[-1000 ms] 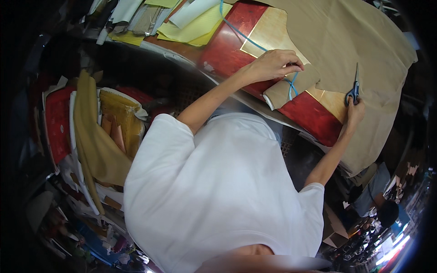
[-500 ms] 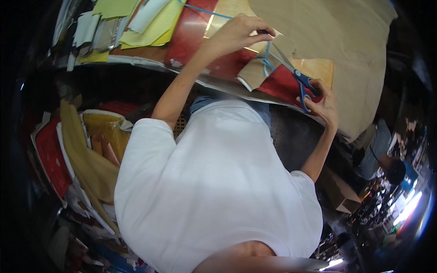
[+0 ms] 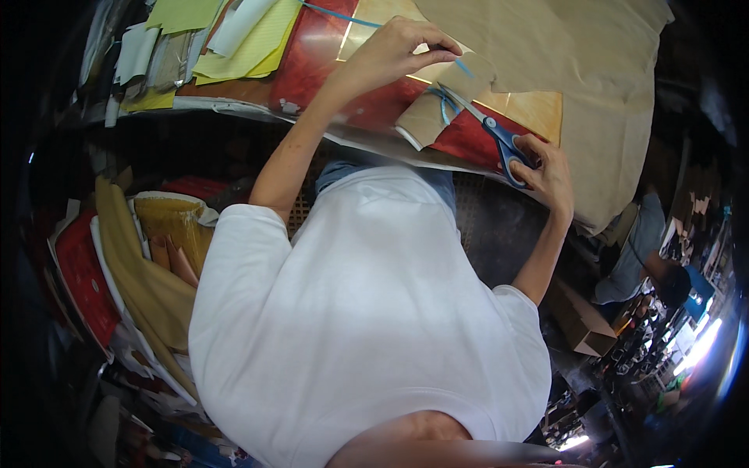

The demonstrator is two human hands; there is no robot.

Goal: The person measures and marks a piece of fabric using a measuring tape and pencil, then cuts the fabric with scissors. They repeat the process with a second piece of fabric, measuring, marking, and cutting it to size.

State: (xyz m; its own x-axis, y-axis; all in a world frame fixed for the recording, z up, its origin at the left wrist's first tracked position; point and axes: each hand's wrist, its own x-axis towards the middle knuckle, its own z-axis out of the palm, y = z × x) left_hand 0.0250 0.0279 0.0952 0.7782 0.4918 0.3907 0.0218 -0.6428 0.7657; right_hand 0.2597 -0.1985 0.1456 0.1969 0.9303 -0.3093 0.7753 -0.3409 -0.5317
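My left hand (image 3: 409, 51) is above the table, thumb and fingertips pinched on a thin blue strip (image 3: 464, 67). A short end of it sticks out past the fingertips. My right hand (image 3: 546, 168) grips the dark blue handles of a pair of scissors (image 3: 499, 134). Their blades point up and left, slightly apart, with the tips close to a looped blue strip (image 3: 445, 105). That loop lies on a small tan piece (image 3: 418, 123) at the table's near edge. Beneath is a red and gold patterned table surface (image 3: 468, 140).
A large tan sheet (image 3: 569, 47) covers the right of the table and hangs over its edge. Yellow papers (image 3: 257, 51) lie at the far left. Below left are folded olive cloth (image 3: 133, 242) and a red panel (image 3: 82, 285). A cardboard box (image 3: 581, 320) and another person (image 3: 636, 249) are at right.
The scissors have swung down and left, away from my left fingertips, and their blades are closer together. The strip at my left hand now ends short, apart from the loop.
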